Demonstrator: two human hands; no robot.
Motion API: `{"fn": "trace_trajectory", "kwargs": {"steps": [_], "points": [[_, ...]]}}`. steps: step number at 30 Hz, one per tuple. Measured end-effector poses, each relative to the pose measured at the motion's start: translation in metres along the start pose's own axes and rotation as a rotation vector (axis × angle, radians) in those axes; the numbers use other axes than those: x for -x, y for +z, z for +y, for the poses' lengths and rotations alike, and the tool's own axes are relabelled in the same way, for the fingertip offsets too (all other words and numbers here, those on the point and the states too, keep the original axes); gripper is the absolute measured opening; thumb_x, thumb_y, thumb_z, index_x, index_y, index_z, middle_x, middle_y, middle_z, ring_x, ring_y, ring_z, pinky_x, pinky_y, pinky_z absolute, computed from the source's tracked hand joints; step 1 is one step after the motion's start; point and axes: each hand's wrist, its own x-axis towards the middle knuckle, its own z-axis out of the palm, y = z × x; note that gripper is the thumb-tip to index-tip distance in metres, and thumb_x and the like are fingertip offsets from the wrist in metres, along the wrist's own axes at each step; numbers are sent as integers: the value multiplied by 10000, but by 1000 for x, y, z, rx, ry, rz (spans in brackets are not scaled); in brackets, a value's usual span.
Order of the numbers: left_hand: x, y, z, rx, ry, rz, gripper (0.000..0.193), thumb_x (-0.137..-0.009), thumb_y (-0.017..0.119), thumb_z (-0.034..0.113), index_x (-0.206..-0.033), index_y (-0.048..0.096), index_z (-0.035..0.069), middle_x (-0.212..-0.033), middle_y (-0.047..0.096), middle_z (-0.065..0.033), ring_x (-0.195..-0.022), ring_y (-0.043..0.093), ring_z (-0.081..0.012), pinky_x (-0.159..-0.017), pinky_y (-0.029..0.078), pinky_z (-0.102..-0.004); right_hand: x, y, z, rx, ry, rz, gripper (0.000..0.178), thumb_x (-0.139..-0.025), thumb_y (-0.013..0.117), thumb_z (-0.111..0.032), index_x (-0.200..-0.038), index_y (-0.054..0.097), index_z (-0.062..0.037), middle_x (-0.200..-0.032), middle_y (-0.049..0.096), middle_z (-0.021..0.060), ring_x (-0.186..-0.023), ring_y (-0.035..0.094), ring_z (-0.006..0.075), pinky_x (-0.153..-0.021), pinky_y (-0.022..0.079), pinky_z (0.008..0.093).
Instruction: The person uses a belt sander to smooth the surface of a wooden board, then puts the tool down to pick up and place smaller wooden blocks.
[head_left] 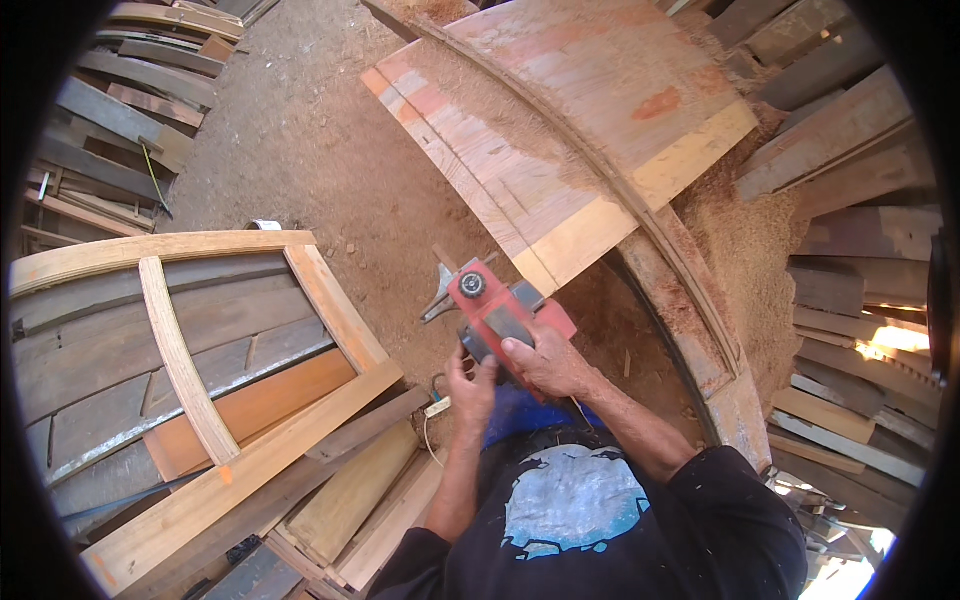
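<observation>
A red electric hand planer (495, 318) with a black depth knob at its front is held up before my body, tilted, apart from the workbench. My right hand (550, 362) is closed round its rear body, with the thumb on top. My left hand (472, 385) has its fingers bent against the dark round part on the planer's left side. A grey metal piece (438, 297) sticks out at the planer's front left; I cannot make out exactly what it is. Part of the handle is hidden under my right hand.
Beyond the planer a broad wooden panel (600, 120) lies across a sawdust-covered beam (690, 310). At left, a pale wooden frame (190, 350) rests over stacked boards. Planks (850, 170) are piled along the right. A white power strip (437, 407) lies near my left forearm.
</observation>
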Motion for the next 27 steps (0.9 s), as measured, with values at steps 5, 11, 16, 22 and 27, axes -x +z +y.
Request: {"fn": "trace_trajectory", "kwargs": {"steps": [5,11,16,22,27], "points": [[-5,59,32,-262,198,-2,783,-858,829,299,-1480,470,-13,-1235,536,-200,-1143,579,-301,-965,498,-400,8,-28,22,-10,-184,194,604,-950,618,-390,-1376,512,25,-1054,685,195,-951,673,267,-852,537,408],[-15,78,22,-315,235,-10,714,-830,839,240,-1441,535,30,-1106,552,-184,-1024,591,-312,-911,505,-416,-1,-52,42,70,-226,253,659,-918,643,-462,-1336,554,41,-1090,686,228,-1009,671,317,-912,519,428],[-32,75,29,-280,191,-37,655,-826,846,240,-1399,587,56,-1036,565,-167,-975,605,-302,-887,507,-406,-15,-54,34,127,-315,318,673,-914,633,-505,-1281,579,56,-1084,680,253,-1030,669,372,-913,514,444],[-96,65,43,-150,223,-17,609,-834,848,246,-1365,615,58,-1045,576,-153,-940,633,-258,-848,530,-379,-66,-68,-18,127,-226,208,666,-927,614,-515,-1185,594,98,-875,686,236,-851,701,345,-768,536,435],[-173,50,73,59,183,-63,539,-890,802,192,-1364,604,25,-1100,575,-119,-981,674,-213,-830,563,-339,-119,-71,-68,148,-356,296,660,-935,602,-508,-1181,597,104,-795,678,204,-765,703,289,-674,533,403]]}}
